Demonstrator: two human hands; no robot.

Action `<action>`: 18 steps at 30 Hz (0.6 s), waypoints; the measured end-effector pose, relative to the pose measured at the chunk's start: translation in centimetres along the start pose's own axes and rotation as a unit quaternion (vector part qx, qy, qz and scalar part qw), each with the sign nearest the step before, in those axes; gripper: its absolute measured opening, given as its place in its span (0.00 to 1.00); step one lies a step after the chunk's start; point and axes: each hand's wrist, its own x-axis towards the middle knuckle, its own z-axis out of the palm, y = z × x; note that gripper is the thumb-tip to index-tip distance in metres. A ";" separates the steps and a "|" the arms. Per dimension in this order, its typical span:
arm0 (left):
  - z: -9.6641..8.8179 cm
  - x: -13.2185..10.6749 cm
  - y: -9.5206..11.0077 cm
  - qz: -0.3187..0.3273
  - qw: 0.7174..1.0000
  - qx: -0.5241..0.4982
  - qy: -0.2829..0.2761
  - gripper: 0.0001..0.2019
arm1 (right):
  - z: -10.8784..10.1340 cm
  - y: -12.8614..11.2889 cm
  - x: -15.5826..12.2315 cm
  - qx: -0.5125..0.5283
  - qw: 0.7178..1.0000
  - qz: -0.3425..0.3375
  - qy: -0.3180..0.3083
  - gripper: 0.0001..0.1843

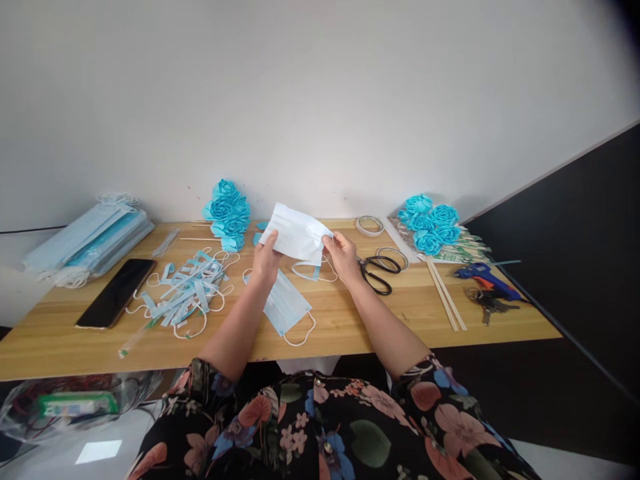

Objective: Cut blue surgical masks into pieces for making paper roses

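Observation:
A white sheet from a face mask (296, 233) is stretched between my two hands above the wooden table. My left hand (266, 259) pinches its lower left side, thumb on top. At its right edge, my right hand (341, 255) grips it between thumb and fingers. Beneath, a light blue face mask (287, 305) with a white ear loop lies flat on the table. Just right of my right hand are black-handled scissors (381, 272), their blades partly hidden. A cut strip with an ear loop (315, 272) rests between my hands.
Left stand stacked masks (93, 240), a black phone (116, 293) and a heap of cut mask strips (193, 293). Blue paper-like roses (227, 213) and more roses (429, 223) lie by the wall. Tape (370, 225), wooden sticks (445, 293), a glue gun (487, 277) and keys (490, 303) are right.

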 end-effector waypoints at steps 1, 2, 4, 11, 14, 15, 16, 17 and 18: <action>0.0 0.0 0.0 -0.005 1.000 -0.001 0.004 0.22 | -0.1 0.0 0.1 -0.003 1.000 -0.005 0.007 0.20; 0.0 0.0 -0.1 -0.013 1.000 0.003 0.000 0.22 | -0.2 0.1 0.2 -0.006 1.000 -0.009 0.017 0.21; 0.0 -0.1 -0.3 -0.032 0.999 0.019 -0.028 0.23 | -0.5 0.3 0.5 -0.015 0.999 -0.009 0.051 0.23; -0.1 -0.4 0.1 -0.030 0.989 0.103 -0.097 0.24 | -2.0 0.7 1.6 -0.089 0.986 -0.046 0.137 0.22; -0.3 -0.2 0.5 0.034 0.983 0.161 -0.086 0.23 | -1.9 0.3 1.2 -0.125 0.984 -0.063 0.108 0.22; -0.4 -0.1 0.5 0.053 0.979 0.181 -0.078 0.22 | -1.7 0.1 1.0 -0.135 0.984 -0.069 0.098 0.21; -0.5 0.0 0.4 0.067 0.975 0.203 -0.067 0.21 | -1.6 -0.1 0.8 -0.143 0.983 -0.075 0.090 0.21; -0.5 0.0 0.2 0.075 0.970 0.226 -0.051 0.20 | -1.4 -0.2 0.6 -0.150 0.982 -0.080 0.084 0.21; -0.6 0.1 0.0 0.082 0.964 0.250 -0.032 0.18 | -1.2 -0.4 0.4 -0.156 0.981 -0.083 0.080 0.21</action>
